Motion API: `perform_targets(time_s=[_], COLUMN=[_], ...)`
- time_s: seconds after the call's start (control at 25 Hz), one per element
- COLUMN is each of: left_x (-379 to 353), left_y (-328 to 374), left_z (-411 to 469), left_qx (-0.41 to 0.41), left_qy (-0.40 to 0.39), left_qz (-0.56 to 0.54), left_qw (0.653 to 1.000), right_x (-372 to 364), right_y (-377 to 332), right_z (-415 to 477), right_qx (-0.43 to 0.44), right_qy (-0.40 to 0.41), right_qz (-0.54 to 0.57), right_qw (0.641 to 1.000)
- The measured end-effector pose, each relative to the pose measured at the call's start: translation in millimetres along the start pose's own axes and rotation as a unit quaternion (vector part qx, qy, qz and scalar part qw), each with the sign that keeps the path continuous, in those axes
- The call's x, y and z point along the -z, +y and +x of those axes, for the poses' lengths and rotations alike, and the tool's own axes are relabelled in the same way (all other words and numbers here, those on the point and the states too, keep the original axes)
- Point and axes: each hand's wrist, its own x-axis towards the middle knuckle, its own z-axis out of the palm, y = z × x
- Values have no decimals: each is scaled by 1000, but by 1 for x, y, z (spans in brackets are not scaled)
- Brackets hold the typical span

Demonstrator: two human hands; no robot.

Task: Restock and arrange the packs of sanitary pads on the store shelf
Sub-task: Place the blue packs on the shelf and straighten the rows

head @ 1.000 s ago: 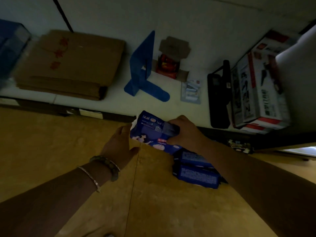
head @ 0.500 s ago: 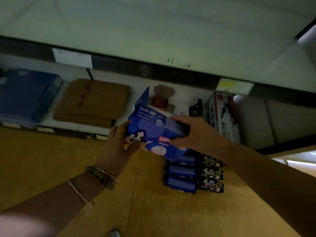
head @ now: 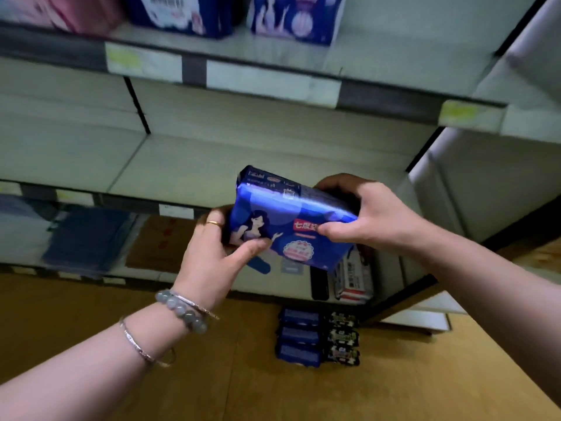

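Note:
Both hands hold one blue pack of sanitary pads [head: 285, 220] in the air in front of the bare middle shelf [head: 188, 168]. My left hand [head: 212, 256] grips its left end, thumb on the printed front. My right hand [head: 367, 214] clamps its right end from above. A stack of more blue packs [head: 299, 338] lies on the wooden floor below, next to the shelf unit. On the top shelf [head: 273, 83] stand blue packs [head: 179, 12] and a blue-and-white pack [head: 296, 16], with a pink pack [head: 60, 10] at the left.
The bottom shelf holds flat cardboard [head: 158, 241], dark blue folded bags [head: 88, 238], a black case [head: 319, 282] and a white-and-red box [head: 353, 278]. Small dark patterned packs [head: 343, 338] lie beside the floor stack. A white upright panel [head: 485, 183] closes the shelf on the right.
Both hands have lifted the blue pack from near the floor up to the level of the middle shelf. My view has tilted upward, so the top shelf with its packs now shows.

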Motion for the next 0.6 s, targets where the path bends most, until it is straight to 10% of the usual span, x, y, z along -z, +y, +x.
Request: perform_targets(time_s=[0.6], left_x=[7], left_y=[171], left_z=[-41], left_qx=[-98], left_qy=[80], left_qz=[-75], left_qw=[989], right_x=[126], right_y=[-89], right_z=[-78], right_qx=[108], right_qy=[129], right_qz=[-134], right_qw=[977])
